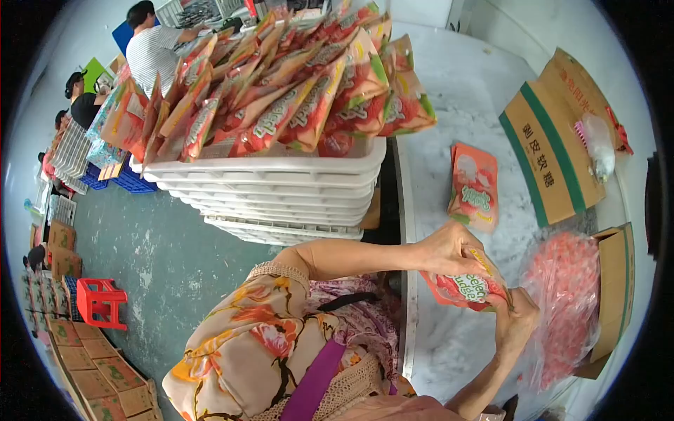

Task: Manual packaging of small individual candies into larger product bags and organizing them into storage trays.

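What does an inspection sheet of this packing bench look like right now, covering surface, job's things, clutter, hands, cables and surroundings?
Surface: pale marbled table, worn, partly bare.
Job's things: orange-red snack pouch held in both hands; clear bag of pink sweets in an open carton beside them; a small stack of matching pouches lying flat on the table.
Clutter: folded brown carton with a small clear bag on it.
Hands: left hand grips the pouch top; right hand holds its lower corner.
Cables: nothing seen.
Surroundings: stacked white crates heaped with filled pouches; red stool; cartons on the floor; other people at work far left.
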Action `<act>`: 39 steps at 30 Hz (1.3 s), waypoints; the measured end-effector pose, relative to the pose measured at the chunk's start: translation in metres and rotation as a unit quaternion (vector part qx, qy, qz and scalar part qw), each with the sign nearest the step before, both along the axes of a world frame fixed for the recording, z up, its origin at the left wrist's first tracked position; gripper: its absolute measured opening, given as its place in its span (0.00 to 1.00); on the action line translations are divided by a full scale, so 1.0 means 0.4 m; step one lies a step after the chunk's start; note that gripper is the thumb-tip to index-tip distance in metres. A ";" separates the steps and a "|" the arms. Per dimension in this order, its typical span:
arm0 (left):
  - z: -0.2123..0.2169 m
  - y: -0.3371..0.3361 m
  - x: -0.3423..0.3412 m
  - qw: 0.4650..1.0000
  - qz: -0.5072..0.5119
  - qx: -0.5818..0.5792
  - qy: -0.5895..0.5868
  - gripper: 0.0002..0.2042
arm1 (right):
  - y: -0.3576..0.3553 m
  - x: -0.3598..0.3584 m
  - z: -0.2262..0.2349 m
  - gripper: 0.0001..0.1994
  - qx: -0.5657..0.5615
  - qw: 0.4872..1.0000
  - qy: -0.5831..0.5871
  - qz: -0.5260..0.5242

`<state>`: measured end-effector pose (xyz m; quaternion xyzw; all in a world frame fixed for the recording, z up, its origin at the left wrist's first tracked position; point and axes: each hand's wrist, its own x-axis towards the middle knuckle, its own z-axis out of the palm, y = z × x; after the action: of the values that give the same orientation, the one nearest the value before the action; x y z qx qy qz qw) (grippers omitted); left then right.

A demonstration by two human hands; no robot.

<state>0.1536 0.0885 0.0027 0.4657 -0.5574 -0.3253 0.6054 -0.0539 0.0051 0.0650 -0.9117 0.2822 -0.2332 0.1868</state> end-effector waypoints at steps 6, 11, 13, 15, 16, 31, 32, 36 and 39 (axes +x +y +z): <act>0.135 0.030 0.047 0.987 0.069 -0.106 -0.102 0.09 | -0.003 0.059 0.142 0.19 -0.018 0.995 0.009 0.095; 0.302 0.101 0.144 0.991 0.054 -0.080 -0.097 0.09 | -0.011 0.188 0.234 0.19 -0.073 0.984 0.008 0.164; 0.386 0.153 0.207 0.988 0.045 -0.023 -0.148 0.09 | 0.000 0.247 0.273 0.19 -0.078 0.978 -0.035 0.190; 0.479 0.171 0.311 0.953 0.014 0.063 -0.297 0.11 | 0.016 0.290 0.346 0.19 -0.096 0.967 -0.021 0.236; 0.509 0.169 0.395 0.958 -0.013 0.013 -0.287 0.15 | 0.006 0.303 0.370 0.19 -0.099 0.968 -0.017 0.229; 0.384 0.542 1.148 0.653 0.367 0.477 -0.460 0.13 | 0.029 0.942 0.611 0.19 0.268 0.908 -0.176 0.271; 0.369 0.551 1.162 0.664 0.373 0.451 -0.466 0.12 | 0.047 1.005 0.605 0.18 0.288 0.895 -0.178 0.292; 0.375 0.552 1.138 0.680 0.450 0.354 -0.458 0.09 | 0.119 1.203 0.559 0.15 0.294 0.905 -0.152 0.266; 0.446 0.570 1.128 0.695 0.472 0.382 -0.385 0.15 | 0.157 1.292 0.511 0.13 0.287 0.916 -0.116 0.254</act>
<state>0.6048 0.3165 0.1811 0.9433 -0.2766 0.0257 0.1817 0.4629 0.0680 0.2696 -0.8263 0.0719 -0.1904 0.5252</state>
